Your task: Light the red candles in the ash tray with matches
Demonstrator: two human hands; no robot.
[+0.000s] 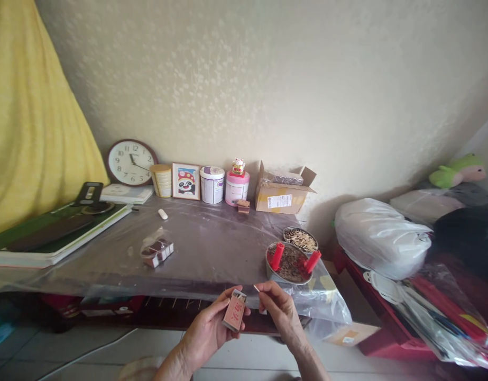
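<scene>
My left hand [212, 329] is closed round a small matchbox [235, 311] with a pink label, held upright in front of the table edge. My right hand [278, 308] pinches a thin matchstick [257, 289] just to the right of the box's open top. Both hands hover low, below the plastic-covered table [204, 248]. Right behind them stands a metal bowl [290, 263] of dark matches with two red tubes in it, and a smaller bowl [300, 239] of pale matchsticks.
A wrapped bundle of matchboxes [157, 251] lies mid-table. Along the wall stand a clock [130, 162], tins, a panda picture [185, 181] and an open cardboard box [281, 193]. Books [57, 233] lie at left, a white bag [380, 235] and clutter at right.
</scene>
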